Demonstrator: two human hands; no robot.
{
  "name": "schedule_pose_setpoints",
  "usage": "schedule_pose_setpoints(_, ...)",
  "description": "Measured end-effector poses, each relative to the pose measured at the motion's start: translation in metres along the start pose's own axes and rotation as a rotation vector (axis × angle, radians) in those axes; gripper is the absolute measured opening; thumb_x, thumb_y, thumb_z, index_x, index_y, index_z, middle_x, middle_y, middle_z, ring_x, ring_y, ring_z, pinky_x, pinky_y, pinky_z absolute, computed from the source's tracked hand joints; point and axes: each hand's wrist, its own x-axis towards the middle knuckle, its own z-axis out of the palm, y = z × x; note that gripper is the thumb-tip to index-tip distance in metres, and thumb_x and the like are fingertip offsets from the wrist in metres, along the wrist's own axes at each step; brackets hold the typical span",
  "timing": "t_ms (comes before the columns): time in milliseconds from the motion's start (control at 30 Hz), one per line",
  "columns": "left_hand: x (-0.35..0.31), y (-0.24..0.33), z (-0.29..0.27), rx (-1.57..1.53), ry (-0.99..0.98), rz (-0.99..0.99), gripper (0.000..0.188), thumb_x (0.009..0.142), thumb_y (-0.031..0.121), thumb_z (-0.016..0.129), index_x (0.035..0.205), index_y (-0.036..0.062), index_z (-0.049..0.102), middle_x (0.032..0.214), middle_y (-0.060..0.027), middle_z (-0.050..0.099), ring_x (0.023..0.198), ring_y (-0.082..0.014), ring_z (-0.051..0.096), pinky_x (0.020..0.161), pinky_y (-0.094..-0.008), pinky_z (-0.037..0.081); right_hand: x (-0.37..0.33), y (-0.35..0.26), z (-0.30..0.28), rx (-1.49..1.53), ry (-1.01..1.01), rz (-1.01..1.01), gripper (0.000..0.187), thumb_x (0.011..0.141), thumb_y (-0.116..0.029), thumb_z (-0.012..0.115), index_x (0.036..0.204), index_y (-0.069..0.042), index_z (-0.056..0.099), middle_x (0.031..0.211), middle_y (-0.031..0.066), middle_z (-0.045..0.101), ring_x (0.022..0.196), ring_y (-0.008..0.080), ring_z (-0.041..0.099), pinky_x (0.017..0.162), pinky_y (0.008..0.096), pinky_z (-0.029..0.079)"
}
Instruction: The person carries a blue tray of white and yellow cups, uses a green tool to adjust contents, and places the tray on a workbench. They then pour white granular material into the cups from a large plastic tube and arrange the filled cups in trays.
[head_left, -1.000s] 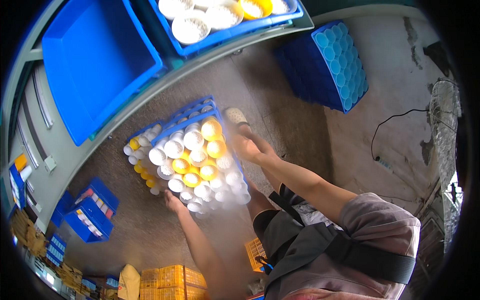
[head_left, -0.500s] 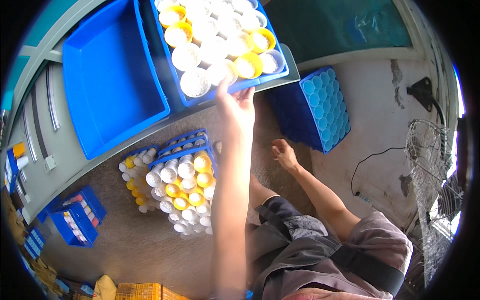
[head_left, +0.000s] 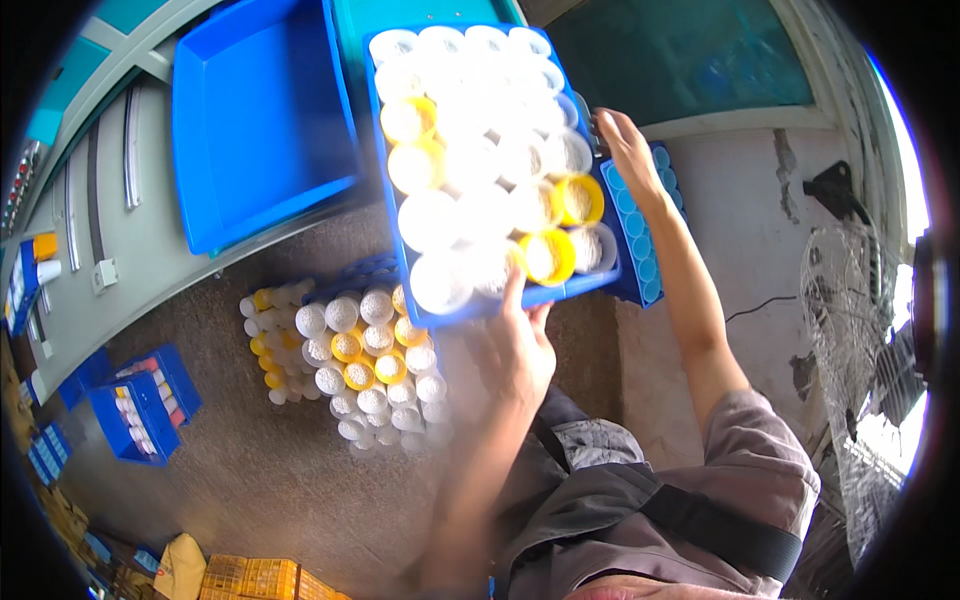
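Observation:
A blue tray [head_left: 602, 283], packed with white and yellow cups [head_left: 547, 257] holding small white bits, lies at the top middle, partly washed out by glare. My left hand [head_left: 525, 350] grips its near edge, thumb up against the cups and fingers under the rim. Beside the tray's right edge is my right hand [head_left: 632, 160], fingers stretched out. Whether its fingertips touch the tray I cannot tell.
An empty blue bin [head_left: 265, 130] rests left of the tray. Below stand stacked cup trays [head_left: 375, 365]. A blue crate with light-blue cups [head_left: 635, 235] sits at the right, near a wire fan guard [head_left: 850, 370]. Yellow crates [head_left: 250, 577] are at lower left.
The loaded tray has come nearer and shifted right, with my left hand still at its near edge. My right hand has risen from low beside my body to the tray's right side.

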Motion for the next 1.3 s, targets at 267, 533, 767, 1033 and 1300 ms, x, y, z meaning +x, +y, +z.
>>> schedule_pose_setpoints(267, -0.034, -0.046, -0.107, 0.136, 0.128, 0.029, 0.040, 0.098, 0.006, 0.059, 0.135, -0.0068, 0.051, 0.136, -0.0156, 0.056, 0.123, -0.0269, 0.059, 0.104, -0.0376, 0.052, -0.058, -0.071, 0.047, -0.383, 0.086, -0.513, 0.021, 0.082, -0.006, 0.076, 0.102, -0.010, 0.076, 0.118, 0.0168, 0.063, 0.113, 0.0342, 0.057, 0.097, 0.0468, 0.049)
schedule_pose_setpoints(533, -0.008, -0.035, -0.144, -0.020, 0.252, -0.066, 0.036, 0.094, 0.013, 0.060, 0.125, -0.0041, 0.057, 0.126, -0.0147, 0.061, 0.119, -0.0266, 0.060, 0.100, -0.0400, 0.053, -0.119, -0.054, 0.054, -0.491, 0.050, -0.542, 0.041, 0.075, 0.007, 0.068, 0.108, -0.016, 0.078, 0.142, 0.0138, 0.053, 0.137, 0.0359, 0.044, 0.110, 0.0512, 0.039)
schedule_pose_setpoints(767, -0.001, -0.048, -0.121, -0.040, 0.263, -0.081, 0.035, 0.095, 0.013, 0.059, 0.125, -0.0046, 0.057, 0.127, -0.0147, 0.062, 0.118, -0.0255, 0.060, 0.101, -0.0380, 0.052, -0.119, -0.050, 0.046, -0.529, -0.088, -0.480, 0.030, 0.081, 0.000, 0.071, 0.107, -0.014, 0.078, 0.151, 0.0153, 0.047, 0.143, 0.0370, 0.039, 0.114, 0.0555, 0.035)
schedule_pose_setpoints(1033, 0.006, -0.065, -0.108, -0.004, 0.220, -0.072, 0.035, 0.098, 0.019, 0.056, 0.126, -0.0024, 0.059, 0.127, -0.0122, 0.064, 0.119, -0.0232, 0.059, 0.105, -0.0372, 0.047, -0.114, -0.051, 0.053, -0.470, 0.002, -0.402, 0.026, 0.083, -0.007, 0.072, 0.108, -0.014, 0.078, 0.153, 0.0207, 0.044, 0.145, 0.0408, 0.036, 0.113, 0.0589, 0.034)
schedule_pose_setpoints(1300, 0.012, -0.067, -0.105, 0.009, 0.188, -0.045, 0.037, 0.099, 0.020, 0.054, 0.128, -0.0030, 0.058, 0.130, -0.0127, 0.063, 0.120, -0.0238, 0.058, 0.106, -0.0379, 0.046, -0.109, -0.050, 0.065, -0.641, -0.047, -0.365, 0.035, 0.082, -0.015, 0.072, 0.117, -0.010, 0.074, 0.162, 0.0222, 0.030, 0.151, 0.0414, 0.027, 0.115, 0.0679, 0.025)
